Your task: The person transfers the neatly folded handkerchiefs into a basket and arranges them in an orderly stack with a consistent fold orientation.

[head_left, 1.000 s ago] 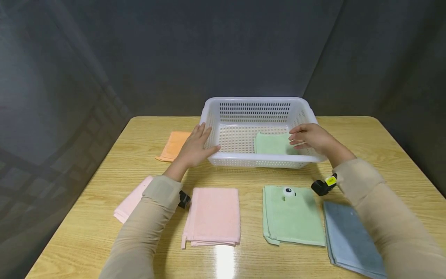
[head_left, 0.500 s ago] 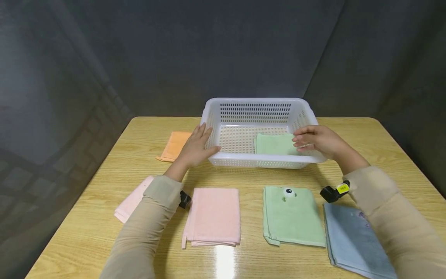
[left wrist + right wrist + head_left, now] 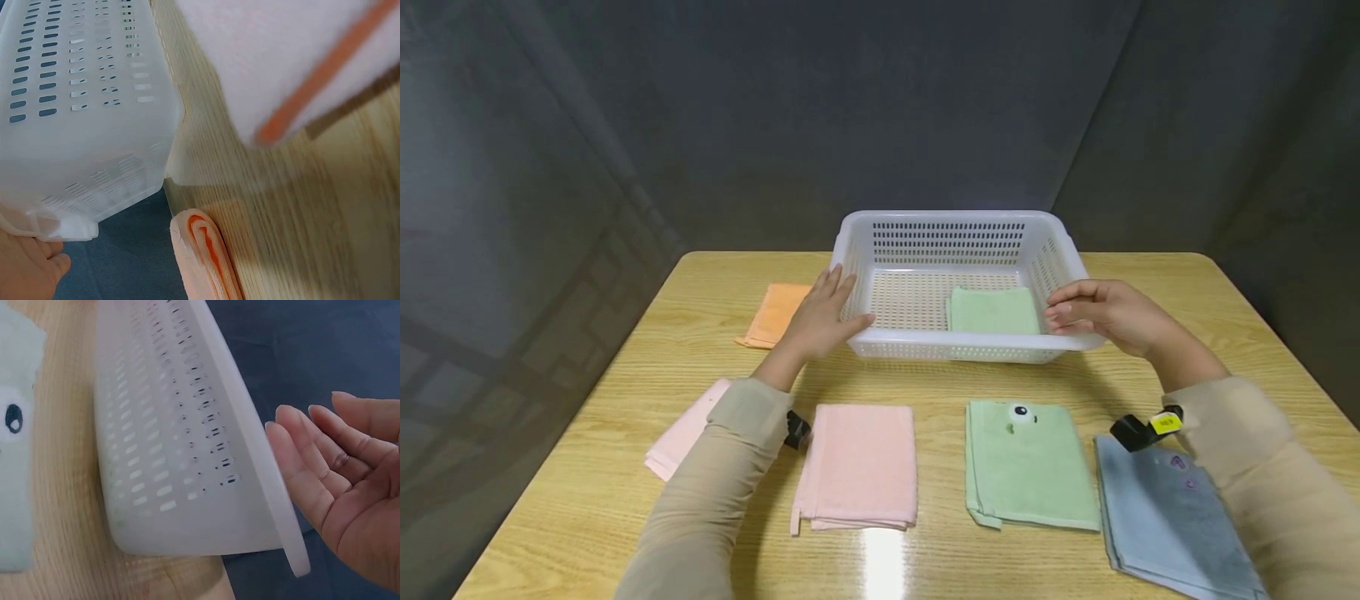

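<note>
A white plastic basket with slotted walls stands at the back of the table, and a folded green towel lies inside on its right. My left hand rests on the basket's front left corner, fingers spread and straight. Over the front right corner is my right hand, its fingers loosely bent. In the right wrist view that hand's fingers overlap the basket's rim and nothing shows in the palm.
Nearer the front lie a folded pink towel, a green towel with an eye, and a blue towel. Another pink towel and an orange towel lie at the left. Dark cloth walls surround the table.
My right hand has drawn right from over the green towel in the basket to the basket's right corner, uncovering the towel. The left hand and the basket stay in place.
</note>
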Demonstrator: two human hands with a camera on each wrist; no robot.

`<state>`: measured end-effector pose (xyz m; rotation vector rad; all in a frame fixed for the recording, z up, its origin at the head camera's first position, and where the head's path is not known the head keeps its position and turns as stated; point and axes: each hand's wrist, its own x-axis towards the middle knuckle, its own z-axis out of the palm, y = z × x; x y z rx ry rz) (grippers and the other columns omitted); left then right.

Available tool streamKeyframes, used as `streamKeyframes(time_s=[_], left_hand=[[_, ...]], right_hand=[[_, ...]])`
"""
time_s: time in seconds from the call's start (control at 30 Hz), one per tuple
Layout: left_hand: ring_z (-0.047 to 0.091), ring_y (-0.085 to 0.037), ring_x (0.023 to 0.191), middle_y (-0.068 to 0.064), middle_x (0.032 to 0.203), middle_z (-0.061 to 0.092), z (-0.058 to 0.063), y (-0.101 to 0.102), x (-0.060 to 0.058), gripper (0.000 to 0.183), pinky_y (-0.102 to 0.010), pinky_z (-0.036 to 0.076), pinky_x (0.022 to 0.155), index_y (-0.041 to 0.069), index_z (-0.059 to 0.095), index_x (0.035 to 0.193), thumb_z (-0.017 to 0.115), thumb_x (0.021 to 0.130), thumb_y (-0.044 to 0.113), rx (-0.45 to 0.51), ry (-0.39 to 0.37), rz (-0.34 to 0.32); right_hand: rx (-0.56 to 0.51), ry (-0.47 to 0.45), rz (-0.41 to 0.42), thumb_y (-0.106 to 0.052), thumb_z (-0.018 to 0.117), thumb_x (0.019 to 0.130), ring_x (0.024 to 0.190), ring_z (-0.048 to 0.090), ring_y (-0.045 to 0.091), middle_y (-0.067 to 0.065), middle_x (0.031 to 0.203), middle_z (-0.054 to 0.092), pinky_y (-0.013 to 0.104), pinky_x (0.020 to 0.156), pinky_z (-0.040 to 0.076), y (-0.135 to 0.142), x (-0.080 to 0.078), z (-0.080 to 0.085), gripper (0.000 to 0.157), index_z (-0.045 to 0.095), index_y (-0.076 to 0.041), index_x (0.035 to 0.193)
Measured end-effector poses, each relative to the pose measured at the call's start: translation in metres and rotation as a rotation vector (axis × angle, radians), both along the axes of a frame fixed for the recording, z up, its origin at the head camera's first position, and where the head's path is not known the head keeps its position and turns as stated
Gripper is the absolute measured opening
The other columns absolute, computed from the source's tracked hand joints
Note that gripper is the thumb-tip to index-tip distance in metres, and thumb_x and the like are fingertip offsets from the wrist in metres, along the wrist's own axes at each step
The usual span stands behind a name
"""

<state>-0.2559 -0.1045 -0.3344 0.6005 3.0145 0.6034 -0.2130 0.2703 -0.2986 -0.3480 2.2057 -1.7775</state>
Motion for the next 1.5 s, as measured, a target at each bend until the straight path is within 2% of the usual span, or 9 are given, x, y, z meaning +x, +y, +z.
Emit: streamKeyframes(time_s=[0.1, 0.27, 0.47, 0.53, 0.67, 0.83, 1.13, 1.33, 1.5], left_hand=[[-0.009, -0.019, 0.129, -0.007, 0.144, -0.001, 0.000, 0.000, 0.000, 0.075, -0.042, 0.007, 0.102, 0.010, 0.015, 0.139, 0.040, 0.083, 0.054, 0.002, 0.001, -0.004], [-0.009, -0.019, 0.129, -0.007, 0.144, -0.001, 0.000, 0.000, 0.000, 0.076, -0.042, 0.006, 0.101, 0.010, 0.015, 0.139, 0.040, 0.083, 0.054, 0.003, 0.001, -0.004], [-0.007, -0.021, 0.129, -0.007, 0.144, 0.000, 0.000, 0.000, 0.000, 0.075, -0.042, 0.007, 0.101, 0.010, 0.016, 0.139, 0.040, 0.083, 0.054, -0.001, 0.003, 0.002], [-0.007, -0.021, 0.129, -0.007, 0.144, -0.001, 0.000, 0.000, 0.000, 0.075, -0.042, 0.007, 0.101, 0.010, 0.016, 0.139, 0.040, 0.083, 0.054, -0.003, 0.002, 0.003], [-0.009, -0.019, 0.129, -0.007, 0.144, -0.001, -0.001, 0.000, 0.000, 0.075, -0.041, 0.006, 0.102, 0.010, 0.015, 0.139, 0.040, 0.083, 0.054, -0.003, -0.001, 0.000], [-0.008, -0.020, 0.129, -0.007, 0.144, -0.001, -0.001, -0.001, 0.000, 0.075, -0.042, 0.006, 0.102, 0.010, 0.015, 0.139, 0.040, 0.083, 0.054, -0.003, 0.001, -0.001], [-0.009, -0.020, 0.129, -0.008, 0.144, -0.001, -0.001, 0.000, -0.001, 0.075, -0.042, 0.006, 0.102, 0.009, 0.016, 0.139, 0.040, 0.083, 0.054, -0.004, 0.006, -0.008], [-0.010, -0.019, 0.128, -0.008, 0.144, -0.001, -0.002, 0.000, -0.001, 0.075, -0.042, 0.006, 0.102, 0.010, 0.016, 0.139, 0.040, 0.083, 0.054, -0.004, 0.006, -0.008], [-0.011, -0.018, 0.128, -0.008, 0.144, -0.002, -0.001, 0.000, -0.001, 0.075, -0.042, 0.005, 0.101, 0.010, 0.016, 0.139, 0.039, 0.083, 0.055, -0.009, 0.001, -0.009]], right_hand=[[-0.002, 0.000, 0.003, -0.008, 0.054, 0.085, 0.080, 0.058, 0.014, 0.000, 0.091, 0.058, 0.024, 0.070, 0.047, 0.003, 0.004, 0.002, 0.013, 0.061, -0.008, 0.096], [0.005, 0.003, 0.041, -0.006, 0.053, 0.085, 0.080, 0.058, 0.016, 0.002, 0.089, 0.060, 0.028, 0.069, 0.048, 0.006, 0.008, 0.002, 0.013, 0.062, -0.007, 0.094], [-0.015, 0.006, 0.170, 0.002, 0.050, 0.085, 0.076, 0.060, 0.021, 0.006, 0.089, 0.061, 0.033, 0.068, 0.049, 0.012, 0.013, -0.001, 0.015, 0.059, 0.001, 0.096], [0.008, 0.019, 0.203, 0.002, 0.049, 0.085, 0.075, 0.059, 0.022, 0.006, 0.090, 0.061, 0.034, 0.068, 0.049, 0.014, 0.014, -0.003, 0.015, 0.059, 0.002, 0.097], [0.081, 0.044, 0.218, -0.001, 0.049, 0.086, 0.077, 0.058, 0.023, 0.005, 0.093, 0.060, 0.035, 0.068, 0.049, 0.017, 0.018, -0.005, 0.016, 0.056, 0.003, 0.099], [0.095, 0.032, 0.282, 0.000, 0.048, 0.086, 0.078, 0.058, 0.021, 0.006, 0.092, 0.061, 0.035, 0.069, 0.048, 0.020, 0.019, -0.007, 0.017, 0.054, 0.006, 0.101], [0.119, 0.025, 0.437, 0.002, 0.045, 0.087, 0.082, 0.058, 0.017, 0.005, 0.091, 0.061, 0.033, 0.071, 0.047, 0.027, 0.024, -0.014, 0.019, 0.055, 0.004, 0.102], [0.139, -0.025, 0.470, 0.002, 0.046, 0.086, 0.081, 0.058, 0.020, 0.005, 0.090, 0.061, 0.034, 0.071, 0.047, 0.030, 0.027, -0.021, 0.019, 0.053, 0.010, 0.102], [0.199, -0.041, 0.462, -0.001, 0.047, 0.086, 0.079, 0.057, 0.022, 0.010, 0.088, 0.060, 0.032, 0.070, 0.047, 0.032, 0.029, -0.026, 0.020, 0.051, 0.013, 0.101]])
